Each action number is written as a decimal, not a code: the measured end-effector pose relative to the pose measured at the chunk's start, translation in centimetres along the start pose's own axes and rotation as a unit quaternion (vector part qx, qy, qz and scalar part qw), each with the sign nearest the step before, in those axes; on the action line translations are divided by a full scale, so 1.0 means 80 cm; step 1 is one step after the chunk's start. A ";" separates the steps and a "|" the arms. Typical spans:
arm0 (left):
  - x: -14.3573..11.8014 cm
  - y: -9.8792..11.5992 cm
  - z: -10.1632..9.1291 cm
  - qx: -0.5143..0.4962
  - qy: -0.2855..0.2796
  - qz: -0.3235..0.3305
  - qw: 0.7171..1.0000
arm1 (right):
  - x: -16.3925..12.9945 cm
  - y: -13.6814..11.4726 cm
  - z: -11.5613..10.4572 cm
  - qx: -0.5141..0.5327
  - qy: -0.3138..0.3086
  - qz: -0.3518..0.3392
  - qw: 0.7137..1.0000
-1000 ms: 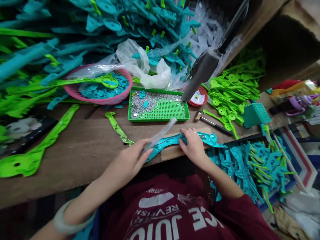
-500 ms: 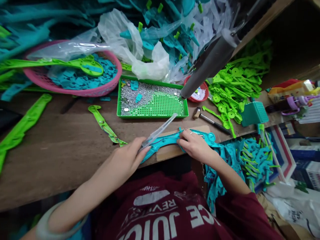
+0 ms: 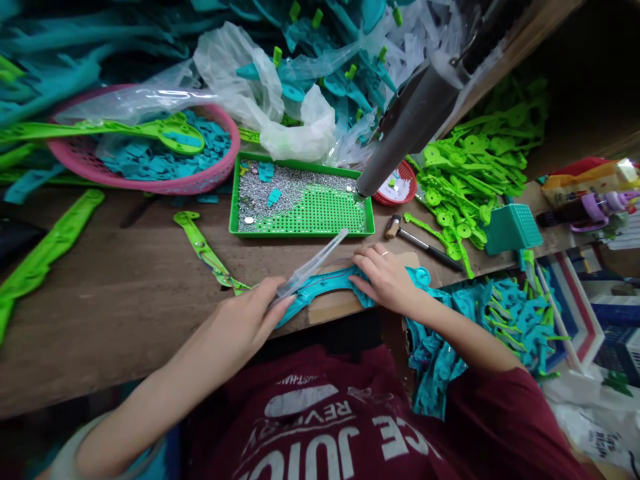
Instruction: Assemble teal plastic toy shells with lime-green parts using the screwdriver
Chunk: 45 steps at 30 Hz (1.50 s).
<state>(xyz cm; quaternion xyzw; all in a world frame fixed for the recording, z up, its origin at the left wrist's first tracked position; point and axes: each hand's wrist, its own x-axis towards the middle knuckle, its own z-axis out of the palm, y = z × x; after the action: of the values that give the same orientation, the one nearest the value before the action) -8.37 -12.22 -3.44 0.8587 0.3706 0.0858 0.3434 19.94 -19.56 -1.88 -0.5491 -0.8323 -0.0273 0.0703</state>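
Note:
My left hand (image 3: 247, 313) is closed on a translucent plastic strip (image 3: 320, 259), which slants up to the right from the fingers. The same hand also touches the left end of a long, curved teal plastic part (image 3: 325, 283) with a thin dark wire along it. Toward the part's right side, my right hand (image 3: 384, 277) lies over it, fingers bent round the edge and hiding what is beneath. A piece of cardboard (image 3: 330, 305) shows under the teal part. A green plastic piece with wires (image 3: 205, 250) rests just left of it.
Behind the hands stands a green tray of screws (image 3: 300, 233), with a grey powered screwdriver (image 3: 410, 127) hanging over it. A hammer (image 3: 425, 247) lies to the right, near piled green parts (image 3: 465, 167). A pink basket (image 3: 150, 183) holds small teal pieces.
My right hand has shifted slightly and spread further over the teal part, its fingers now covering the upper edge. My left hand still holds the strip, a little further left.

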 end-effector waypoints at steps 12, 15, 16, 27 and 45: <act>-0.002 -0.003 -0.002 -0.022 0.011 -0.010 1.000 | 0.037 -0.023 0.009 0.104 -0.049 0.034 0.993; -0.001 -0.001 -0.003 -0.031 0.005 -0.014 0.999 | 0.037 -0.025 0.012 0.088 -0.055 -0.025 0.994; 0.000 0.000 -0.004 -0.032 0.002 -0.014 0.999 | 0.035 -0.026 0.013 0.079 -0.051 -0.040 0.995; -0.002 -0.002 -0.005 -0.038 0.003 -0.011 0.999 | 0.019 -0.031 0.028 0.035 -0.035 -0.087 0.995; -0.003 0.000 -0.003 -0.034 -0.007 -0.029 0.999 | 0.018 -0.018 0.005 -0.033 -0.085 -0.182 0.979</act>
<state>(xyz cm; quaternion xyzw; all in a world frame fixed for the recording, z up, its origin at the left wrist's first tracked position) -8.63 -12.26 -3.28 0.8362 0.3897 0.0825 0.3771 18.05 -18.78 -2.00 -0.3903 -0.9201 -0.0206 -0.0250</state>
